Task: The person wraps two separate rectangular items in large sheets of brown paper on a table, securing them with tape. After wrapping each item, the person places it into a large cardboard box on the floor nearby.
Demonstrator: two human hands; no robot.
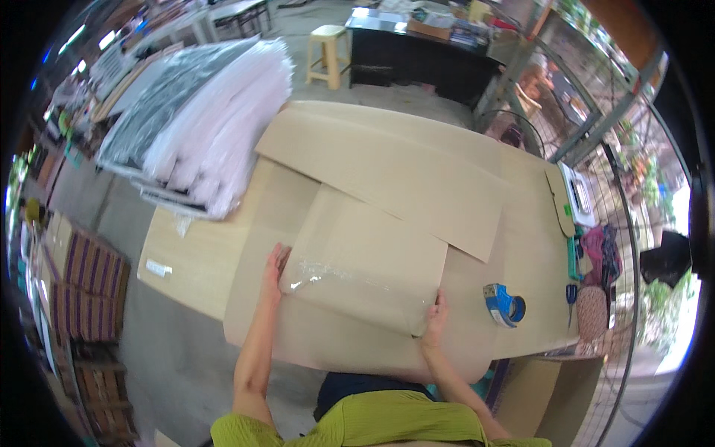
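A flat brown wrapped package (365, 246) lies in front of me on the table, with shiny clear tape (305, 279) along its near part. My left hand (279, 262) holds its left edge, while my right hand (436, 316) grips the near right corner. Across the package's far part rests a large stiff brown sheet (424, 186), apparently cardboard. Beneath everything, a wide sheet of brown paper (298, 343) hangs over the near table edge. To the right of my right hand stands a blue tape dispenser (505, 305). Whether the package holds anything cannot be seen.
Plastic-wrapped stacked sheets (216, 127) occupy the table's far left. A blue-handled screwdriver-like tool (571, 298) and a white device (579, 195) lie along the right edge. An open cardboard box (551, 395) sits below at right. Farther off are a yellow stool (328, 56) and a black desk (417, 59).
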